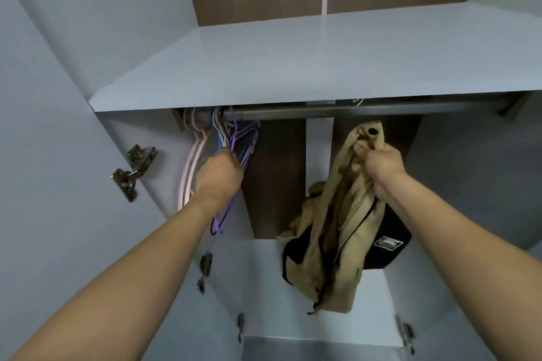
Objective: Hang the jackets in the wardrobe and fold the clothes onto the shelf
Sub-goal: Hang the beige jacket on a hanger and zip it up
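A beige jacket with a dark zip hangs limp from my right hand, which grips it near the collar, below the metal rail. My left hand is at the left end of the rail, fingers curled round the wires of a bunch of purple and blue hangers. Pink hangers hang just left of that hand. A dark garment with a white label lies behind the jacket on the lower board.
A white shelf spans the wardrobe above the rail. White side walls and open doors with metal hinges flank the opening. A white lower board lies below the hanging space. The back panel is brown wood.
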